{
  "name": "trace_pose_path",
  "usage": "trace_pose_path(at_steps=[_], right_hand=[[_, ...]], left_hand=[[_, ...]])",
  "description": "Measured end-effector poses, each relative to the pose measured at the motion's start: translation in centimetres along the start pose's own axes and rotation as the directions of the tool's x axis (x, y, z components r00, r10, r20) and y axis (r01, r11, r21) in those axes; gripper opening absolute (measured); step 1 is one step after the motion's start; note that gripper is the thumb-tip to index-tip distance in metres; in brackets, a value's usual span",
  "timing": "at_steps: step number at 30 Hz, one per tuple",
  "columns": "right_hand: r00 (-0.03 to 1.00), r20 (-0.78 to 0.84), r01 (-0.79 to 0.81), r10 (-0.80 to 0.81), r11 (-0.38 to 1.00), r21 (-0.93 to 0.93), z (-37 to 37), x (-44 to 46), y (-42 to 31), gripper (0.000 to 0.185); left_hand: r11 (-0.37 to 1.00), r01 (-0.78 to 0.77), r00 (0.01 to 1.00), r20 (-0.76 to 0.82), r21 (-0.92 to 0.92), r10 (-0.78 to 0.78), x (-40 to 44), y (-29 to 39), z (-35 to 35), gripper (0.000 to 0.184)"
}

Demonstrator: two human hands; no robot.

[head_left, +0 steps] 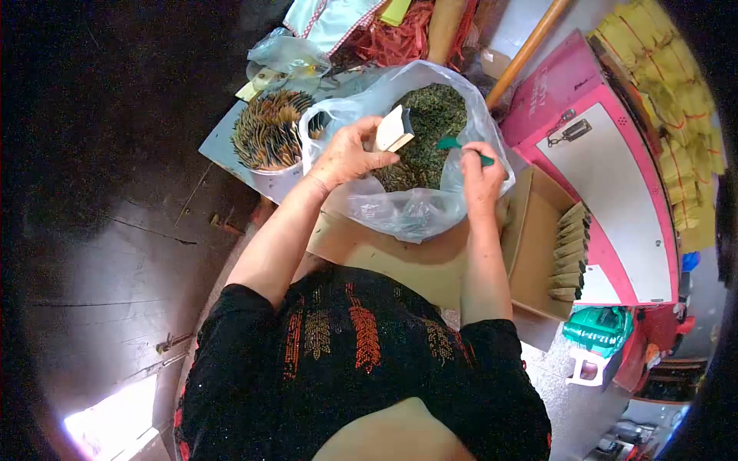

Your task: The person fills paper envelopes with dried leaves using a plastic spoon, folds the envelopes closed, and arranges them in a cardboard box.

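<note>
My left hand (pixel 350 154) is closed on a small pale paper packet (pixel 393 132), held tilted over the left part of a big clear plastic bag (pixel 411 219). Dried green herb (pixel 430 115), crumbled and leafy, fills the bag. In my right hand (pixel 483 173) a green scoop (pixel 449 144) is gripped by its handle, its head low over the herb to the right of the packet. Whether the packet has anything inside cannot be seen.
A round tub of packed paper packets (pixel 270 131) stands left of the bag. To the right sits a cardboard box (pixel 530 230) with a row of brown packets (pixel 570 253). Beyond are a pink-and-white cabinet (pixel 607 169) and a wooden pole (pixel 526 50).
</note>
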State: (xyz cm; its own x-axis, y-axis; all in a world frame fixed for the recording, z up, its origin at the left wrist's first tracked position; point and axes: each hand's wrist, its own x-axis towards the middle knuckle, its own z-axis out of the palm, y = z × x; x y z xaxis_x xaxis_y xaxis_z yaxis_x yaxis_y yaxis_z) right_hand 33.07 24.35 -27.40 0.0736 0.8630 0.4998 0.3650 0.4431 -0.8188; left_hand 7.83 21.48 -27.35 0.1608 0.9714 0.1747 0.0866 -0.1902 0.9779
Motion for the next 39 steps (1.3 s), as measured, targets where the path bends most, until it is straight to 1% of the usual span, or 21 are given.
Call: trace_pose_path(at_steps=[1,3,6,8,9,11,15,16,17,18,20,21,22,23,24,25,27,28,32,35,39], right_hand=[[0.999,-0.030,0.020,-0.020,1.000,-0.006,-0.2,0.3,-0.2,0.013],[0.998,-0.032,-0.059,0.059,0.998,0.016,-0.5,0.8,-0.3,0.016],[0.993,-0.027,-0.116,0.116,0.993,0.004,-0.6,1.4,-1.3,0.017],[0.934,0.119,-0.351,0.336,0.926,0.137,-0.7,1.1,-2.7,0.015],[0.934,0.120,-0.352,0.337,0.926,0.137,-0.7,1.1,-2.7,0.015],[0.887,0.277,-0.422,0.370,0.893,0.157,-0.8,1.1,-2.8,0.014],[0.905,0.177,-0.403,0.387,0.913,0.064,0.0,1.1,-1.8,0.012],[0.992,0.056,-0.105,0.113,0.984,-0.143,0.3,1.1,-0.8,0.012],[0.981,-0.001,0.179,-0.193,0.913,-0.366,0.6,1.1,-0.2,0.011],[0.981,0.001,0.179,-0.192,0.914,-0.365,0.9,1.0,0.3,0.011],[0.911,0.120,0.394,-0.394,0.750,-0.532,1.6,0.8,0.6,0.012],[0.910,0.121,0.396,-0.396,0.749,-0.530,2.0,0.6,0.5,0.012],[0.979,0.109,0.200,-0.172,0.914,-0.352,2.7,0.4,0.2,0.012],[0.988,0.145,-0.037,0.061,0.986,-0.161,3.3,0.1,-0.1,0.013],[0.934,0.225,-0.289,0.277,0.957,0.022,3.6,-0.1,-0.2,0.014],[0.935,0.228,-0.286,0.273,0.958,0.026,3.6,0.0,-0.3,0.014],[0.882,0.152,-0.469,0.446,0.862,0.192,3.1,0.1,-0.5,0.013],[0.892,0.132,-0.452,0.432,0.841,0.298,2.9,0.2,0.1,0.012],[0.893,0.047,-0.421,0.447,0.794,0.439,0.3,1.0,-1.5,0.012],[0.877,-0.035,-0.403,0.479,0.773,0.490,-1.3,1.5,-3.4,0.013],[0.925,0.005,-0.323,0.380,0.779,0.537,-2.6,2.0,-2.7,0.015]], left_hand=[[1.000,0.007,1.000,0.000,-0.022,-0.007,0.0,-0.2,0.1,0.055],[0.999,0.014,1.000,0.003,-0.045,-0.014,0.1,-0.8,0.1,0.055],[1.000,0.007,1.000,0.005,0.030,-0.007,0.2,-1.8,0.0,0.054],[0.999,-0.001,1.000,0.010,-0.049,0.001,0.2,-2.3,0.0,0.053],[0.999,0.001,1.000,0.010,-0.049,0.000,0.3,-2.6,-0.1,0.053],[1.000,0.022,1.000,-0.011,0.017,-0.022,0.4,-2.7,-0.1,0.051],[0.998,0.029,0.999,0.013,0.051,-0.030,0.5,-2.0,-0.2,0.053],[0.996,0.042,0.999,0.012,0.084,-0.043,0.4,-1.7,-0.2,0.053],[0.991,0.055,0.998,0.011,0.118,-0.057,0.3,-1.6,-0.2,0.053],[0.991,0.057,0.998,0.009,0.118,-0.058,0.4,-1.9,-0.1,0.053],[0.995,0.004,1.000,0.006,0.104,-0.005,0.7,-2.3,0.0,0.052],[0.995,0.003,1.000,0.003,0.104,-0.004,0.7,-2.2,0.0,0.052],[0.988,0.025,1.000,-0.003,0.155,-0.024,0.7,-2.0,0.0,0.053],[0.978,0.047,0.999,-0.010,0.206,-0.045,0.7,-1.6,0.1,0.054],[0.977,0.046,0.999,-0.013,0.207,-0.044,0.7,-1.5,0.1,0.054],[0.979,0.064,0.998,-0.011,0.194,-0.063,0.8,-1.5,0.1,0.055],[0.980,0.086,0.996,-0.012,0.181,-0.085,0.8,-1.5,0.1,0.055],[0.974,0.076,0.997,-0.014,0.213,-0.075,0.9,-1.5,0.1,0.057],[0.962,0.039,0.999,-0.009,0.271,-0.038,1.1,-1.5,0.3,0.061],[0.920,0.068,0.998,-0.036,0.386,-0.059,0.9,-0.3,0.7,0.057],[0.902,0.019,0.999,-0.045,0.431,0.001,0.9,0.0,1.2,0.052]])
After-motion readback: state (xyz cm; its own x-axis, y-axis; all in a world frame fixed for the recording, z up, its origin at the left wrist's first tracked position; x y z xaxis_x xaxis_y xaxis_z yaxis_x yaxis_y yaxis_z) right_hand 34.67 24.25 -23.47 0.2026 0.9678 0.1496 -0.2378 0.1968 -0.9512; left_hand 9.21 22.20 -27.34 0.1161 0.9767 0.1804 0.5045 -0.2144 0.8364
